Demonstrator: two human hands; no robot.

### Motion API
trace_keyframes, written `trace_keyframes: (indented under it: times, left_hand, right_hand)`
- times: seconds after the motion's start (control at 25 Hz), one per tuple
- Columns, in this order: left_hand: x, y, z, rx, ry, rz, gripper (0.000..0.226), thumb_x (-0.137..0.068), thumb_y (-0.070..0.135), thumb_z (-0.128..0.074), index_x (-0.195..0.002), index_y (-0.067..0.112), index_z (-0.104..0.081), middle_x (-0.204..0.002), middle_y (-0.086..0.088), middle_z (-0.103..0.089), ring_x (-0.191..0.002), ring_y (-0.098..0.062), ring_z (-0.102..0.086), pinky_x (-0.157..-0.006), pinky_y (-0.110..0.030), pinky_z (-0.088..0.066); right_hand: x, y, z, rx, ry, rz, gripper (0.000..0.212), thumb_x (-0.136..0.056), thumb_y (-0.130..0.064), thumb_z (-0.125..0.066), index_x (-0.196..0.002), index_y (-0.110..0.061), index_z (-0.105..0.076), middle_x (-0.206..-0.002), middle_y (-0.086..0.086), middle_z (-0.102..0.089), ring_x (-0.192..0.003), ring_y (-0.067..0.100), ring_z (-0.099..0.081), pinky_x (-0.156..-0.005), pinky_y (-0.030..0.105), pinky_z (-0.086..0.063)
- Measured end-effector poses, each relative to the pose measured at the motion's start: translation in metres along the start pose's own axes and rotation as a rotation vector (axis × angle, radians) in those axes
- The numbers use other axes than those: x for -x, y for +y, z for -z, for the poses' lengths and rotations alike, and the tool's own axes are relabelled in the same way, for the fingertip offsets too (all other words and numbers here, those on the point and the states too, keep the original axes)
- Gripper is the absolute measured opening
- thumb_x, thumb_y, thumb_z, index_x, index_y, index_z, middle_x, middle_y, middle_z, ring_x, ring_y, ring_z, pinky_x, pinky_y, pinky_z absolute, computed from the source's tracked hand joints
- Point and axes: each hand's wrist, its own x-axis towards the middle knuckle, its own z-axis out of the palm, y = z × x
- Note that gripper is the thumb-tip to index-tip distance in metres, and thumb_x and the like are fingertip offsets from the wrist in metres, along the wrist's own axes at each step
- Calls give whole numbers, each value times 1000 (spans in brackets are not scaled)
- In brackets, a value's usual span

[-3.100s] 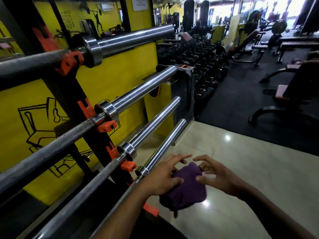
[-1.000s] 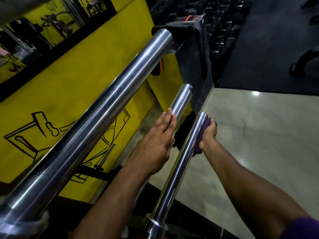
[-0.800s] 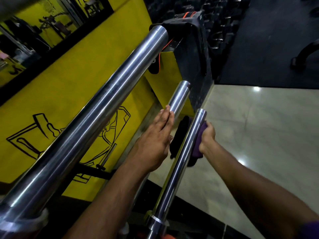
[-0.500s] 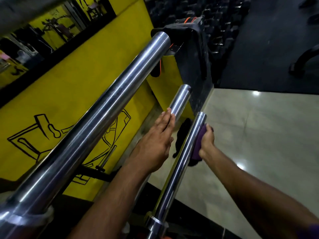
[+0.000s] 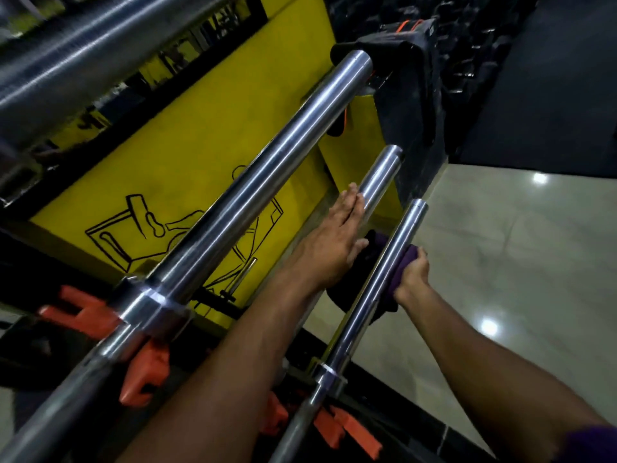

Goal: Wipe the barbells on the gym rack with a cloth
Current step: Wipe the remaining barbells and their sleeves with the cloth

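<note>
Orange rack hooks (image 5: 147, 369) nearest, right hand (image 5: 412, 277) with fingers curled round a purple cloth (image 5: 402, 272) wrapped on the lowest barbell (image 5: 377, 282), left hand (image 5: 334, 242) flat with straight fingers on the middle barbell (image 5: 380, 178), top barbell (image 5: 267, 155) beyond, yellow wall (image 5: 207, 135) behind

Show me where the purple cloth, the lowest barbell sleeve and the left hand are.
purple cloth (image 5: 405, 266), head view, the fold bunched against the bar.
lowest barbell sleeve (image 5: 395, 248), head view, mid-sleeve above the cloth.
left hand (image 5: 334, 243), head view, back of the hand.
</note>
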Motion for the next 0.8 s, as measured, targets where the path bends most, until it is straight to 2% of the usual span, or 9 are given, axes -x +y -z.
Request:
trace_keyframes:
  times: [0.12,0.2,0.28,0.44,0.56,0.6,0.64,0.72,0.8]
  left_hand:
    - [32,-9,-8,-44,-73,24,71,-108,36,-36,-160,20,10,-164,8,28,-152,-8,17,-117,-29,-13]
    - [40,-12,-10,-49,-45,25,70,-108,32,-35,-160,22,11,-164,9,28,-152,-6,17,-116,-31,-18]
    - [36,-12,-11,-18,-32,22,69,-108,30,-35,-159,21,11,-164,8,26,-151,-6,18,-119,-34,-19]
    - [35,-17,-19,-5,-1,0,69,-108,28,-36,-159,18,9,-165,5,23,-152,-7,16,-123,-29,-14]
    - [34,-16,-19,15,7,7,70,-108,26,-37,-160,17,8,-166,3,21,-153,-9,13,-120,-22,-9]
    - [34,-17,-20,17,12,2,69,-108,26,-37,-160,16,7,-167,2,19,-153,-9,12,-121,-23,-9]
    - [33,-17,-21,23,17,-6,69,-107,26,-38,-160,16,6,-167,2,18,-153,-10,11,-122,-24,-11]
    - [33,-19,-22,26,27,-18,69,-107,26,-38,-160,15,5,-167,1,16,-154,-12,9,-124,-28,-14]
    - [33,-19,-23,13,31,-17,69,-107,26,-38,-160,14,4,-168,0,15,-154,-13,8,-125,-31,-15]
  right_hand:
    - [9,22,20,74,-6,-52,70,-99,-63,-25,-96,-9,-69,-78,16,-73,-79,31,-66,-73,35,-53]
    - [14,44,30,111,17,-51,63,-101,-59,-29,-90,-11,-68,-71,13,-72,-71,29,-68,-68,34,-54]
    - [8,41,22,101,42,-37,56,-100,-52,-30,-88,-12,-68,-75,14,-70,-65,29,-68,-60,31,-55]
    - [-12,6,1,112,83,69,54,-99,-47,-30,-93,-14,-72,-81,15,-71,-70,31,-67,-58,30,-57]
    - [-4,24,6,153,108,58,60,-92,-61,-38,-97,-15,-76,-92,16,-74,-87,34,-71,-79,41,-60]
    - [3,41,14,162,139,35,62,-92,-64,-39,-96,-14,-76,-90,15,-74,-87,34,-71,-83,44,-59]
    - [14,54,19,170,167,29,60,-94,-63,-39,-94,-13,-74,-83,12,-73,-81,31,-72,-80,41,-60]
    - [27,63,19,201,142,34,53,-99,-52,-37,-84,-13,-69,-67,8,-70,-61,25,-69,-62,33,-59]
    - [23,43,7,213,153,59,49,-98,-42,-34,-79,-13,-69,-65,10,-68,-55,25,-67,-51,31,-57]
